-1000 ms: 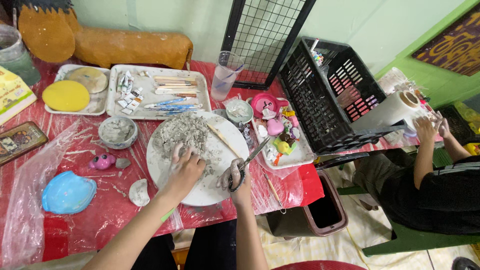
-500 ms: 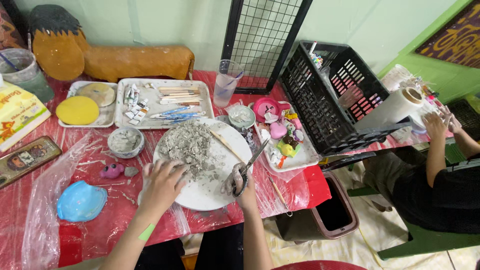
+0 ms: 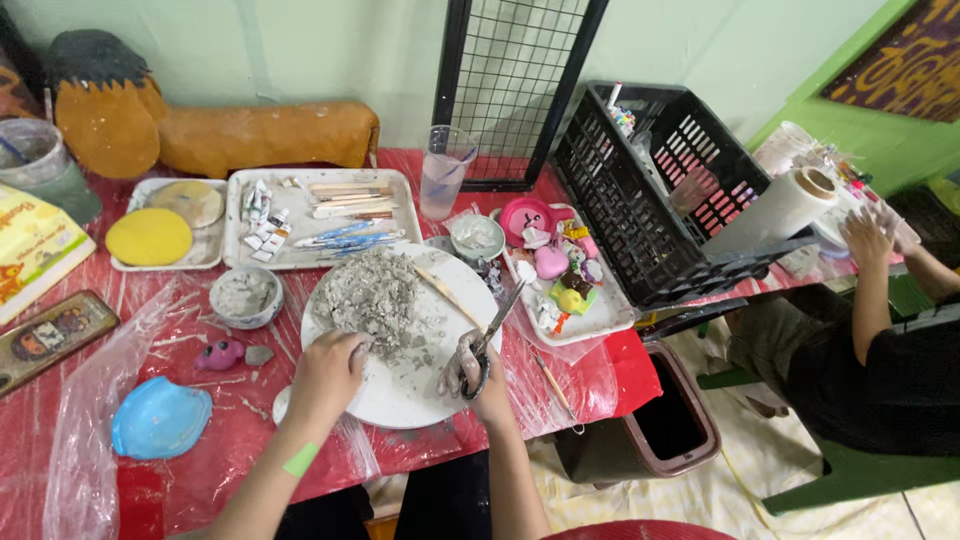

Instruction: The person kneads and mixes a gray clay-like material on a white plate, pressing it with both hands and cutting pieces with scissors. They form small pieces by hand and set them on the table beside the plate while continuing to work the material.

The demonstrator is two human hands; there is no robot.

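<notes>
Red plastic-covered table [image 3: 560, 395]: right hand [image 3: 478, 368] fingers clamped on scissors [image 3: 494, 331]; left hand [image 3: 326, 373] fingers curled, touching grey clay [image 3: 372, 293].

Left hand [image 3: 325, 375] on plate [image 3: 440, 400] at clay's [image 3: 372, 295] 7 o'clock; right hand [image 3: 478, 368] grips scissors [image 3: 492, 335].

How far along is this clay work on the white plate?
Done: a heap of grey clay bits already lies crumbled on the white plate. In hand: the left hand presses on the heap's near edge, while the right hand holds scissors over the plate. Left: no shaped figure shows on the plate, and the paint tubes and brushes in the tray lie untouched.
</notes>
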